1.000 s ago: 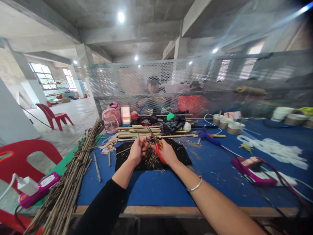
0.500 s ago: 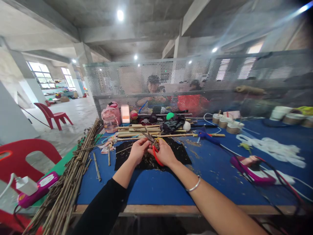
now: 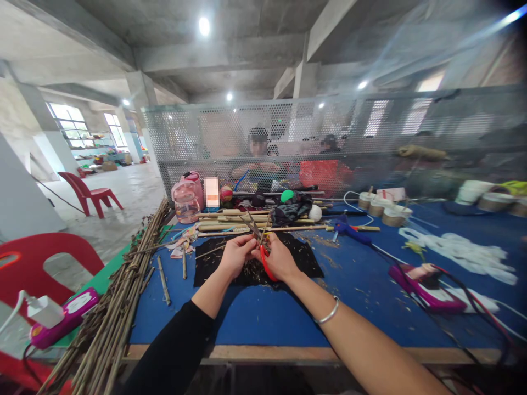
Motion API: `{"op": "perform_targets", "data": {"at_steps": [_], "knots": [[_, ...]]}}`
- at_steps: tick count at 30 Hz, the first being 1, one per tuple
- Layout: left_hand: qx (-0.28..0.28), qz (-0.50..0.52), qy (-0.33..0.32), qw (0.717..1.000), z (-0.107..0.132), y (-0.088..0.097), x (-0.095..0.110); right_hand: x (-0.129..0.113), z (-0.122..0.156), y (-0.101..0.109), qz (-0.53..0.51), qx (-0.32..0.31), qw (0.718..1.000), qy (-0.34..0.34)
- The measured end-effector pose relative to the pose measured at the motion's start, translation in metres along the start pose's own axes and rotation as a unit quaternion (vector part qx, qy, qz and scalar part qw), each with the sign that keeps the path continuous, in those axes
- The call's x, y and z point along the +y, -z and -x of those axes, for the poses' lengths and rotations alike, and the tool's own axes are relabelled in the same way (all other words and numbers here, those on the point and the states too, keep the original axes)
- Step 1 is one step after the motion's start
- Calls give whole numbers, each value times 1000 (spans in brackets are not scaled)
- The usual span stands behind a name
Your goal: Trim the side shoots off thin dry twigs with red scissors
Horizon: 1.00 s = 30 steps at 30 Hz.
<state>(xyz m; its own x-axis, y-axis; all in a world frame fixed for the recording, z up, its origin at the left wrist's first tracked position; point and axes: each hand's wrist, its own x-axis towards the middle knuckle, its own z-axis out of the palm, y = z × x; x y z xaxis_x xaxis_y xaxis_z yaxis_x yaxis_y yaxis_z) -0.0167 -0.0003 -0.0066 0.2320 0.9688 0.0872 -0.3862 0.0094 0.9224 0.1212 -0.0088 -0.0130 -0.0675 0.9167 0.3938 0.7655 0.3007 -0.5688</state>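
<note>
My right hand (image 3: 280,259) is closed on a pair of scissors (image 3: 265,265) with red handles. Their slim metal blades point up and away to the left, slightly apart. Beside them, my left hand (image 3: 237,255) is closed in a pinch, its fingertips almost meeting the right hand's. What it pinches is small and mostly hidden; thin brown stem-like bits show between the hands. Both hands hover over a black cloth (image 3: 206,270) strewn with small plant scraps. A thin twig (image 3: 214,250) reaches over the cloth from the left.
Bundled dry stalks (image 3: 119,291) line the table's left side. Bamboo sticks (image 3: 230,219), a pink water jug (image 3: 187,202) and a white ball (image 3: 315,212) lie behind the cloth. A blue glue gun (image 3: 349,230) and purple power strip (image 3: 428,291) are rightward. People sit behind the perforated screen (image 3: 230,129).
Both hands have shifted slightly to the right and stay close together. The scissor blades now point more steeply upward.
</note>
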Motion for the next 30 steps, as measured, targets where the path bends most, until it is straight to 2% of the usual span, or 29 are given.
{"op": "perform_targets", "data": {"at_steps": [11,19,24,27,30], "knots": [[7,15,-15,1000,2,-4,-1,0,1,-2,-37,-18,999,-22],[64,-1,-15,998,0,-1,1,3,-1,0,-17,-30,999,-24],[68,-13,-36,997,0,-2,4,0,1,2,48,-26,998,-26],[66,-37,-64,995,0,-1,4,-1,2,1,48,-15,999,0],[61,-47,-66,995,1,-2,5,-2,2,1,42,-21,999,-12]]}}
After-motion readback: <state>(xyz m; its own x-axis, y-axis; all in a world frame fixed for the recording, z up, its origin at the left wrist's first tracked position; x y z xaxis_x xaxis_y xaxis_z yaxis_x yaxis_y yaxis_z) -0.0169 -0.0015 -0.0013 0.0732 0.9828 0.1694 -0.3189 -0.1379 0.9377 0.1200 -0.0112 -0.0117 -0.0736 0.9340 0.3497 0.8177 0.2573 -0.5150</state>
